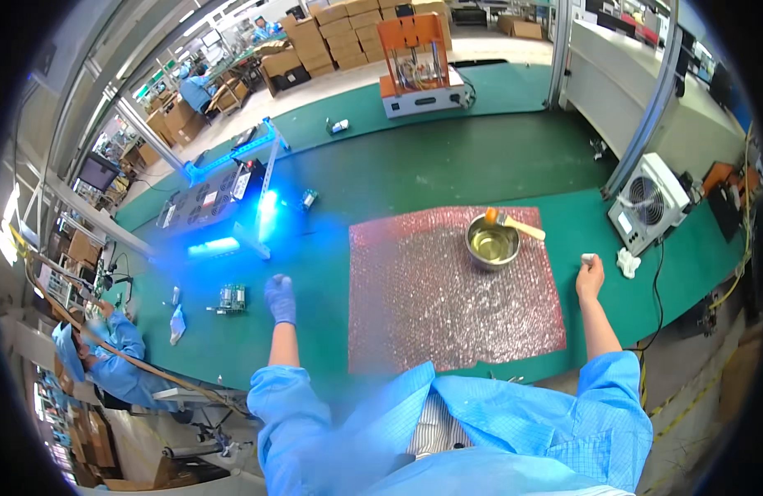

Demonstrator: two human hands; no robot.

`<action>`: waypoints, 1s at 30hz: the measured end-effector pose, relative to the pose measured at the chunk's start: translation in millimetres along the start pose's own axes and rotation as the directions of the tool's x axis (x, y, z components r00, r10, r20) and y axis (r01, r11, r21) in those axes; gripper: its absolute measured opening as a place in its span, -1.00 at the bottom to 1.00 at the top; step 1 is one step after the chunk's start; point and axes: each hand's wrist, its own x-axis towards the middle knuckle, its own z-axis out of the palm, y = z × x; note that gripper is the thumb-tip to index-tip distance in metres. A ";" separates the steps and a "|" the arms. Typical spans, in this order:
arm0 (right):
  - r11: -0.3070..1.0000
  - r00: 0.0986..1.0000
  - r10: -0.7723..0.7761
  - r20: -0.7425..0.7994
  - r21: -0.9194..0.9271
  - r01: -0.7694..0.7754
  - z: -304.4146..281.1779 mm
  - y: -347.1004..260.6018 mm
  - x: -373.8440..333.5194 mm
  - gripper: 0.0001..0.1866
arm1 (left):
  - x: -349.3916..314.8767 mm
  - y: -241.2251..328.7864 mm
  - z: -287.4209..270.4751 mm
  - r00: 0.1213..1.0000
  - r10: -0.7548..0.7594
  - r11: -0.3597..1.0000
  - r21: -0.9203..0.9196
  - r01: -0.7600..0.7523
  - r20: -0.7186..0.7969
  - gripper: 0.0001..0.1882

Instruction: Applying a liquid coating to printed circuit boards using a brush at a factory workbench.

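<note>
My left hand, in a blue glove, rests over the green bench top with its fingers curled together; nothing shows in it. Right of it lies a sheet of pinkish bubble wrap. A steel bowl of clear yellowish liquid stands on the sheet, and a brush with a pale wooden handle lies across its rim. Beyond the sheet's right edge is my bare right hand, fingers bent inward, with something white at the fingertips. Whether that is a cover or a held thing is unclear. Left of my gloved hand sits a green circuit board.
A fan unit stands at the right, with a crumpled white cloth beside it. Left are a glowing blue lamp and a black fan box. An orange-framed fixture stands at the back. A co-worker sits left.
</note>
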 end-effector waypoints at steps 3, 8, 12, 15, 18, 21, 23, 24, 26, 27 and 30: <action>0.917 0.988 -0.155 0.020 -0.368 0.151 0.2 34.1 29.0 -0.71 | 20.4 -21.5 -14.0 0.990 0.102 0.907 0.419 -0.052 -0.096 -0.75; 0.835 0.998 0.011 0.054 -0.551 0.021 21.4 37.6 62.7 -0.67 | 39.5 -15.8 -14.2 0.975 -0.219 0.823 0.530 0.205 -0.038 -0.68; 0.813 0.976 0.107 -0.189 -0.549 -0.195 50.3 20.0 69.1 -0.63 | 18.5 -10.8 15.4 0.980 -0.109 0.702 0.685 0.196 -0.169 -0.61; 0.751 0.967 0.012 -0.255 -0.636 -0.177 59.7 6.4 66.8 -0.67 | 9.1 -7.2 31.3 0.968 0.038 0.649 0.742 0.166 -0.250 -0.59; 0.685 0.984 0.027 -0.177 -0.713 -0.147 64.0 -5.8 65.8 -0.68 | 9.5 -0.5 29.7 0.972 -0.031 0.616 0.761 0.204 -0.235 -0.58; 0.628 0.986 0.159 -0.043 -0.767 -0.135 60.6 -10.4 66.6 -0.66 | 12.3 7.7 24.4 0.979 -0.103 0.686 0.700 0.199 -0.178 -0.57; 0.562 0.997 0.068 -0.035 -0.824 -0.068 60.8 -9.3 66.0 -0.67 | 13.1 10.7 24.0 0.977 -0.114 0.662 0.720 0.208 -0.177 -0.58; 0.581 0.998 0.052 -0.043 -0.811 -0.065 62.4 -8.1 66.5 -0.67 | 12.4 10.9 24.5 0.978 -0.105 0.637 0.744 0.204 -0.179 -0.58; 0.604 0.995 0.098 -0.028 -0.793 -0.082 63.0 -3.0 67.6 -0.68 | 11.9 9.8 26.7 0.975 -0.079 0.634 0.744 0.209 -0.206 -0.58; 0.581 0.996 0.074 -0.041 -0.810 -0.077 64.0 0.0 67.6 -0.68 | 11.5 8.6 27.2 0.974 -0.072 0.629 0.749 0.211 -0.213 -0.58; 0.507 0.998 0.062 0.027 -0.862 -0.008 65.9 7.8 72.0 -0.67 | 11.6 6.7 29.0 0.973 -0.086 0.593 0.773 0.224 -0.217 -0.57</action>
